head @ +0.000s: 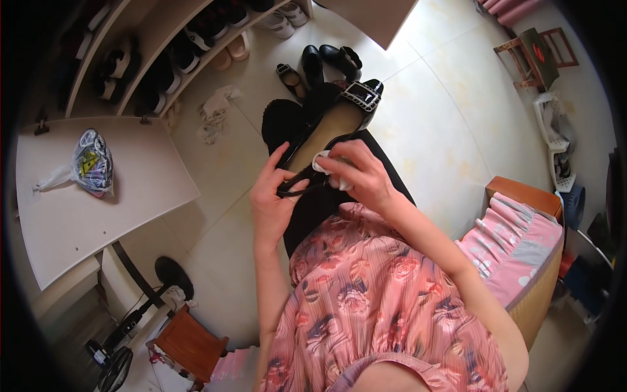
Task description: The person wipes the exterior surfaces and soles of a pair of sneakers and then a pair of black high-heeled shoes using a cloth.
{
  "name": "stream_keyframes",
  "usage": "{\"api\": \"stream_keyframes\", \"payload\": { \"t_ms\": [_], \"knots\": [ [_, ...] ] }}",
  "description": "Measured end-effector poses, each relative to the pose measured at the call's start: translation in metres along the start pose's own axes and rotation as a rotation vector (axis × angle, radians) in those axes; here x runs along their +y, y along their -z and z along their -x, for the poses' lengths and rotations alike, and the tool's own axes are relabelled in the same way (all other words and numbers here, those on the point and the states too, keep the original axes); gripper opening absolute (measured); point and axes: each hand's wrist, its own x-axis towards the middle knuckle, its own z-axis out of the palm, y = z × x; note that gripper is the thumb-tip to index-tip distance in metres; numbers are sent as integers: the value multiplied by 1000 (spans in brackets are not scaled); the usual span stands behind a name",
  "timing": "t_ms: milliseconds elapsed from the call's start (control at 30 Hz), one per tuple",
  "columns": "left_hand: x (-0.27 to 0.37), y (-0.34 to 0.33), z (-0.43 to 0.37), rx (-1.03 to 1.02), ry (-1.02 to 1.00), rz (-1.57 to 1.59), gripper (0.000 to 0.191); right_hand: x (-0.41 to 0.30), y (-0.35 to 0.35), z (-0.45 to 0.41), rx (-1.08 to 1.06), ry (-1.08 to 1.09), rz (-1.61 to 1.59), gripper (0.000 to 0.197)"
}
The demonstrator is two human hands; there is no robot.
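A black patent shoe (329, 128) with a beige insole and a jewelled buckle (362, 96) at its toe lies over my dark-clad lap. My left hand (277, 196) grips it by the heel end. Bunched white tissue (322, 161) is pinched in the fingers of my right hand (361, 172), close against the shoe's side near the heel. On the floor beyond my knees are the matching buckled shoe (290, 80) and a pair of black shoes (313, 66); one of that pair has a ruffled opening.
Crumpled tissues (218, 112) litter the tiled floor to the left. Shoes fill the cabinet shelves (161, 54), and a knotted plastic bag (93, 164) rests on its lowered door (147, 166). A bed (519, 240) stands at right, a wooden stool (191, 338) and fan (117, 353) at lower left.
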Motion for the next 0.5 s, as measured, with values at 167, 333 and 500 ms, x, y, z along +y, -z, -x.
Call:
{"api": "stream_keyframes", "payload": {
  "t_ms": [167, 333, 500],
  "knots": [
    [-15, 7, -7, -25, -28, 104, 16, 25, 19, -15, 196, -172, 89, 42],
    [-20, 10, -10, -57, 106, 397, 14, 3, 5, -31, 226, -121, 114, 35],
    [-27, 16, -13, -36, 190, 463, 10, -26, -30, -25, -4, 107, -66, 37]
  ]
}}
